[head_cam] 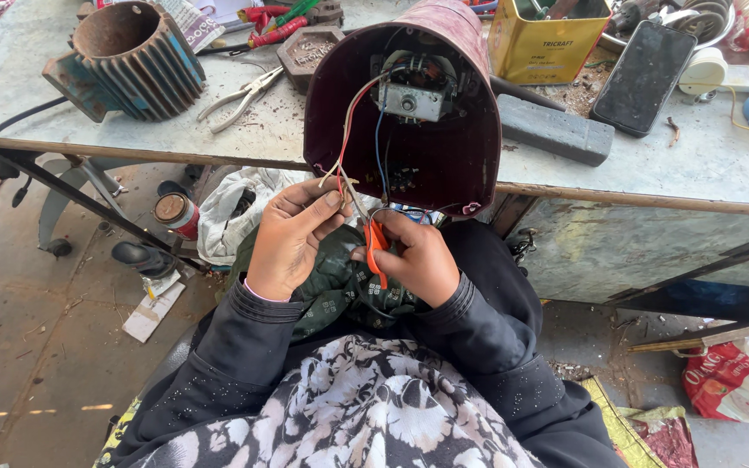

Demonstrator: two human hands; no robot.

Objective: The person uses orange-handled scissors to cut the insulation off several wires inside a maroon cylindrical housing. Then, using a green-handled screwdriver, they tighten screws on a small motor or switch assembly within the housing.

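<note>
Grey and worn, a metal workbench (pixel 244 139) ran across the top of the view, its front edge just above the person's lap. A maroon appliance housing (pixel 444 165) stood tipped at that edge, its open underside facing the camera, with a small motor unit (pixel 413 100) fixed inside and red, blue and white wires (pixel 348 130) trailing down out of it. To the left on the bench sat a blue finned motor casing (pixel 132 56), with silver pliers (pixel 240 95) lying beside it. A yellow tin (pixel 543 43), a dark grey rectangular block (pixel 555 130) and a black phone (pixel 643 76) lay to the right.

Below the housing, the person's two hands met close together over a green patterned cloth (pixel 340 286) on the lap. The left hand (pixel 288 238) pinched the loose ends of the wires between thumb and fingertips. The right hand (pixel 422 260) was closed around an orange-handled tool (pixel 376 247), held just beside the wire ends; its working tip was too small to make out. Both arms wore black sleeves.

On the floor to the left stood a small red can (pixel 177 212) near a crumpled white bag (pixel 236 208).
</note>
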